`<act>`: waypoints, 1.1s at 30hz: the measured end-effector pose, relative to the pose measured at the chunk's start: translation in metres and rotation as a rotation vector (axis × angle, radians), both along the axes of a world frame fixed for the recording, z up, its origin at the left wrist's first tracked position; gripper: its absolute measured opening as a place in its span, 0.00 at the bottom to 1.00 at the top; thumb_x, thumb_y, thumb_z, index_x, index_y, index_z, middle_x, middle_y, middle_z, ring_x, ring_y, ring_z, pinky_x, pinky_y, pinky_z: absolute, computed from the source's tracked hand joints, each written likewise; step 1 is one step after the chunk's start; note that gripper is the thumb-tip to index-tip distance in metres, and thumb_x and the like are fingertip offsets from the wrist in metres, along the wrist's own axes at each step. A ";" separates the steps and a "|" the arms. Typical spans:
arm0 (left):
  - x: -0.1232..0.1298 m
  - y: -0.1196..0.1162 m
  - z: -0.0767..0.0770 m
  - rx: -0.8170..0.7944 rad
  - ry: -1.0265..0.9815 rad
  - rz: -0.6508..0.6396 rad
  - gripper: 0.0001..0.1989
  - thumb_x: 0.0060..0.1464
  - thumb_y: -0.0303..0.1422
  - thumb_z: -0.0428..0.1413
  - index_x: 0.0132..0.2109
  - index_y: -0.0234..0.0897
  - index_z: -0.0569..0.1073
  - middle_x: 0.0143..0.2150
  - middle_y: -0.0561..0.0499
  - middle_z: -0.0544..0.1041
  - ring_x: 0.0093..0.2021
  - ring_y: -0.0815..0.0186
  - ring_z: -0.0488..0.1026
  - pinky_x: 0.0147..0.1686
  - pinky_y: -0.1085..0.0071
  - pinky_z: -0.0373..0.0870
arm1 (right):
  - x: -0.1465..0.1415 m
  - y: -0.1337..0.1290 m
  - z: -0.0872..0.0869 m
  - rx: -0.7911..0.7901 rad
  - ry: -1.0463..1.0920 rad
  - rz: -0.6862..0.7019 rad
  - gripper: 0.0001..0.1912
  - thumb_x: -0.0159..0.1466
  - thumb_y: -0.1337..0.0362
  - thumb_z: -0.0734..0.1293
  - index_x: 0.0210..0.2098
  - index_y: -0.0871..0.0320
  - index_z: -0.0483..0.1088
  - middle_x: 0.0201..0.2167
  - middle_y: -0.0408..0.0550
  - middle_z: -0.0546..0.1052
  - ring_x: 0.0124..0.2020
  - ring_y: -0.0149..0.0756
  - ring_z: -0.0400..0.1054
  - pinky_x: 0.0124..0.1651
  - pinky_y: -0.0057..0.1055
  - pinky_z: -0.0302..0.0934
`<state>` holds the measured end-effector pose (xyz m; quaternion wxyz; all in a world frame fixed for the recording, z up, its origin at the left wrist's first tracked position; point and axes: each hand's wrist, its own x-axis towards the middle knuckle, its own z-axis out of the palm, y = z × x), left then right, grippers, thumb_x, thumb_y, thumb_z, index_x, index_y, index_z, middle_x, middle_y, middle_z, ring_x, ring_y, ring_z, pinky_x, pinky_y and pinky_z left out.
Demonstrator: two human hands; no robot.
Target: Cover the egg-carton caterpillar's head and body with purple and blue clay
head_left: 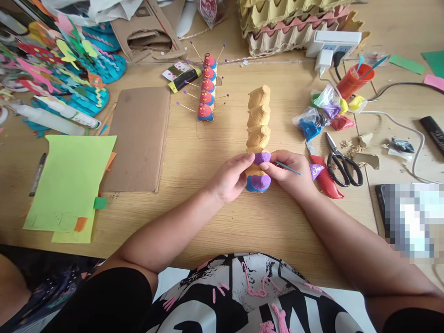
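A tan strip of egg carton [258,115] lies lengthwise in front of me, its bumps pointing away. Its nearest bump carries purple clay [261,181] above a blue clay edge [256,188]. More purple clay [262,158] covers the second bump. My left hand [231,178] grips the strip's left side, thumb against the second bump. My right hand [289,171] is closed around a thin blue stick [288,167], its thumb pressing near the purple clay. Beyond stands a finished-looking red and blue carton caterpillar [207,88] with purple-tipped sticks along its sides.
To the right are bagged clay [310,127], a red cup [354,81], scissors [342,159], a red-handled knife [328,178] and a power strip [333,44] with cables. Leftward lie cardboard [138,138] and green paper [71,180]. Egg trays [294,27] are stacked at the back.
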<state>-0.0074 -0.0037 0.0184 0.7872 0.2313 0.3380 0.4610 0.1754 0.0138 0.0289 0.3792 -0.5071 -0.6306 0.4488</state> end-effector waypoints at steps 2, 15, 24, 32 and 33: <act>0.000 0.000 0.001 -0.008 0.003 0.002 0.12 0.61 0.42 0.67 0.42 0.37 0.84 0.42 0.48 0.85 0.43 0.66 0.82 0.44 0.72 0.77 | 0.000 0.000 0.000 0.001 -0.003 0.000 0.31 0.55 0.33 0.77 0.26 0.56 0.77 0.24 0.45 0.76 0.27 0.34 0.66 0.30 0.32 0.58; -0.001 0.000 -0.003 -0.016 -0.048 -0.013 0.12 0.60 0.41 0.68 0.42 0.37 0.85 0.42 0.50 0.85 0.42 0.69 0.81 0.42 0.75 0.77 | 0.002 0.001 -0.003 -0.156 0.130 0.018 0.28 0.53 0.37 0.80 0.26 0.57 0.76 0.22 0.41 0.72 0.26 0.30 0.62 0.31 0.31 0.55; -0.003 0.000 -0.005 -0.040 -0.038 -0.025 0.13 0.63 0.41 0.65 0.46 0.36 0.84 0.44 0.48 0.85 0.43 0.67 0.81 0.41 0.74 0.77 | 0.001 0.000 -0.003 -0.205 0.224 0.007 0.26 0.51 0.42 0.83 0.26 0.58 0.76 0.23 0.40 0.71 0.26 0.28 0.60 0.29 0.29 0.53; -0.003 -0.001 -0.005 -0.058 -0.082 -0.049 0.12 0.62 0.40 0.65 0.46 0.37 0.84 0.44 0.48 0.85 0.43 0.66 0.82 0.41 0.73 0.78 | 0.003 0.003 -0.013 -0.302 0.380 0.077 0.24 0.53 0.46 0.83 0.23 0.57 0.74 0.18 0.37 0.67 0.21 0.26 0.56 0.25 0.29 0.47; -0.003 -0.001 -0.005 -0.064 -0.087 -0.047 0.12 0.62 0.40 0.65 0.46 0.36 0.83 0.44 0.48 0.85 0.43 0.67 0.82 0.42 0.73 0.78 | 0.003 0.004 -0.014 -0.305 0.384 0.083 0.24 0.53 0.46 0.83 0.23 0.57 0.74 0.19 0.37 0.67 0.21 0.25 0.56 0.25 0.29 0.47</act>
